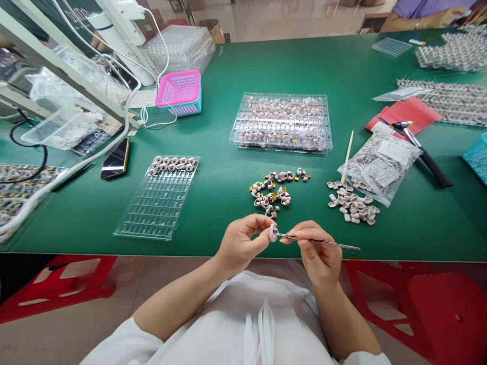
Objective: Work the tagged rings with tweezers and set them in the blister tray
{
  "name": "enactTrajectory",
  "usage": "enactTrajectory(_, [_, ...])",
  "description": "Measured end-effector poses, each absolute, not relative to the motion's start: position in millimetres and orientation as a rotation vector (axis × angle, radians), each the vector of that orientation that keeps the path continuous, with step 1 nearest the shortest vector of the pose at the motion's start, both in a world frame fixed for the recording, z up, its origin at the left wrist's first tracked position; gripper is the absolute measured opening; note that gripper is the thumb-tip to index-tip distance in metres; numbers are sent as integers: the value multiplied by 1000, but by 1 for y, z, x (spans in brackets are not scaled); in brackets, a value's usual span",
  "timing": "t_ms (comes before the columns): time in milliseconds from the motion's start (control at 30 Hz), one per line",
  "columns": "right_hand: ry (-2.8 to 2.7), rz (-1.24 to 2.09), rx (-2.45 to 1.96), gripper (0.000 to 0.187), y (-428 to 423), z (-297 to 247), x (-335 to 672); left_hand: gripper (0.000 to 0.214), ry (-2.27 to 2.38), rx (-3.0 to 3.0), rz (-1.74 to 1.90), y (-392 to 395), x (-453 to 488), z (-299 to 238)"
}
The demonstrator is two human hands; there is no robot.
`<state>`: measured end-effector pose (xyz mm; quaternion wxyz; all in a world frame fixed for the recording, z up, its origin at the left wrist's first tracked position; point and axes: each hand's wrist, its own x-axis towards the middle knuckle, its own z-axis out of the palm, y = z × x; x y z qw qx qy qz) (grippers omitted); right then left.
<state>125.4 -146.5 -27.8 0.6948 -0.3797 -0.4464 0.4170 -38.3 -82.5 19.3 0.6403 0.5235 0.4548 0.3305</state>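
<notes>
My left hand point(240, 242) pinches a small white ring-shaped part point(272, 233) just above the near edge of the green table point(220, 203). My right hand point(317, 251) grips thin metal tweezers point(323, 242) whose tip touches that part. Just beyond my hands lies a loose pile of similar parts with yellow tabs point(272, 192). A pile of small white caps point(353, 207) lies to the right of it. A clear compartment tray point(158, 197) to the left holds one row of finished parts at its far end.
A stack of clear filled trays point(281, 121) stands mid-table. Nearby are a plastic bag of caps point(380, 165), a wooden stick point(347, 152), a phone point(116, 158), a pink basket point(179, 91) and a red folder point(409, 114). Another person's arm point(426, 20) rests at the far right.
</notes>
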Motion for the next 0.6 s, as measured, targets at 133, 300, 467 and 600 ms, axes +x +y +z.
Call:
enactTrajectory(133, [-1032, 843, -860, 17, -146, -16, 129, 10, 1016, 1178, 747, -81, -40, 21])
enactTrajectory(300, [-962, 801, -874, 27, -146, -7, 136, 11, 991, 1049, 726, -77, -43, 22])
enactTrajectory(467, [-1141, 945, -1132, 14, -145, -14, 125, 18, 949, 919, 780, -78, -36, 16])
enactTrajectory(600, [-1132, 941, -1208, 13, -139, -17, 108, 23, 888, 861, 841, -83, -29, 12])
